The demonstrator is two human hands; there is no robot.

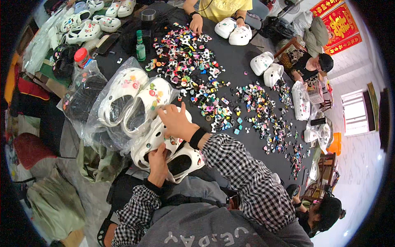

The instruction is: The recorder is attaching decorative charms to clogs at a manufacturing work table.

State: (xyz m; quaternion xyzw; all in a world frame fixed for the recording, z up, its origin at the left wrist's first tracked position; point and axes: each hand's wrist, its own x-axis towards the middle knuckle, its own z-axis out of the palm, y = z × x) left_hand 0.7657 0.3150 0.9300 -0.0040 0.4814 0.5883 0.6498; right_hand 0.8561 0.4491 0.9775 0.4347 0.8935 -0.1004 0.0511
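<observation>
Over my lap at the table's near edge is a white clog (142, 145) with vent holes and small colourful charms on its upper. My left hand (157, 164) grips it at the foot opening, the fingers partly hidden inside. From above, my right hand (179, 123) grasps the clog's upper near its toe, one finger raised; whether a charm is under the fingertips cannot be seen. Beside it, closer to my body, lies the matching white clog (193, 158). Just beyond, touching them, a pair of charm-decorated white clogs (117, 94) rests in a clear plastic bag.
Loose colourful shoe charms (185, 61) spread across the dark table (230, 53). A green bottle (140, 51) and a red-lidded jar (81, 55) stand far left. More white clogs (82, 31) lie beyond. Across the table, a person in yellow (224, 10) handles clogs (232, 32); others sit right.
</observation>
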